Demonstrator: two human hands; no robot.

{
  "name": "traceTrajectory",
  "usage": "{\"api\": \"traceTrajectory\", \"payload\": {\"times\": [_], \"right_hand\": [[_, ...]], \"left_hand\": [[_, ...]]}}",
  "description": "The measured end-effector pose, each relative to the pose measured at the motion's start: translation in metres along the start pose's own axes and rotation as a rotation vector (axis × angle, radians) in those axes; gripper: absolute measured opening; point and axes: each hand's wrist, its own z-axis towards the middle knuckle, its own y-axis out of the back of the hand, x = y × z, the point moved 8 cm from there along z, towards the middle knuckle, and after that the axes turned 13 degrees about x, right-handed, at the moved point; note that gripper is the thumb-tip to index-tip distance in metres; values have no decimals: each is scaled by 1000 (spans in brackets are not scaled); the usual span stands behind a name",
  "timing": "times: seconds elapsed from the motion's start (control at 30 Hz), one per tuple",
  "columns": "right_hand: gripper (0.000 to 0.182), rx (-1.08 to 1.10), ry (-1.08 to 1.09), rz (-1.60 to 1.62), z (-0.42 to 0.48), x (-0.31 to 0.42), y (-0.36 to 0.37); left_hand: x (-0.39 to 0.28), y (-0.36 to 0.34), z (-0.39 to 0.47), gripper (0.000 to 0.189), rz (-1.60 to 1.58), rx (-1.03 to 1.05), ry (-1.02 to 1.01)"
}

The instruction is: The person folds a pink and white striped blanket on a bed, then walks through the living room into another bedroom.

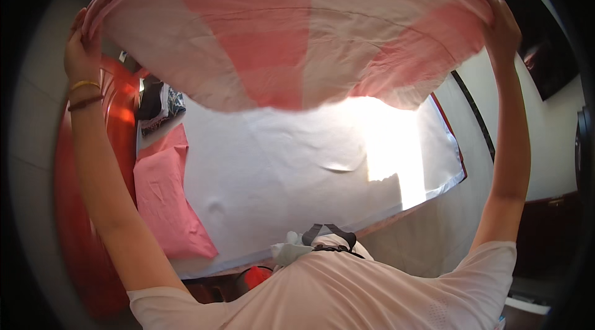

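Observation:
A pink and pale checked cloth (274, 46), likely a bed sheet or quilt cover, hangs spread in the air between my raised hands. My left hand (82, 53) grips its bunched left edge; a yellow bracelet and a dark band circle that wrist. On the far right my right hand (504, 27) is closed on the other side of the cloth. Below the cloth lies a bed with a white sheet (269, 167), slightly wrinkled. A pink pillow (169, 209) rests at the bed's left end. The cloth's upper part runs out of view.
A glossy reddish-brown headboard (118, 111) borders the bed on the left. Dark and patterned folded fabrics (160, 102) lie beyond the pillow. A black screen (530, 27) is on the right wall. Near my waist are a pale cloth (290, 252) and a red item (257, 277).

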Motion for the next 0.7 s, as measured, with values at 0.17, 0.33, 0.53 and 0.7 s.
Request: {"api": "traceTrajectory", "payload": {"times": [0.17,0.33,0.53,0.7], "right_hand": [[14,299,123,71,-169,67,-14],[12,753,38,565,-370,210,-84],[48,1559,39,975,-565,335,-135],[26,1545,-901,962,-659,266,-175]], "left_hand": [[70,10,-147,13,118,-308,194],[181,89,-451,14,158,-806,764],[244,150,-746,20,328,-1085,1198],[265,142,-807,22,252,-1282,1380]]}}
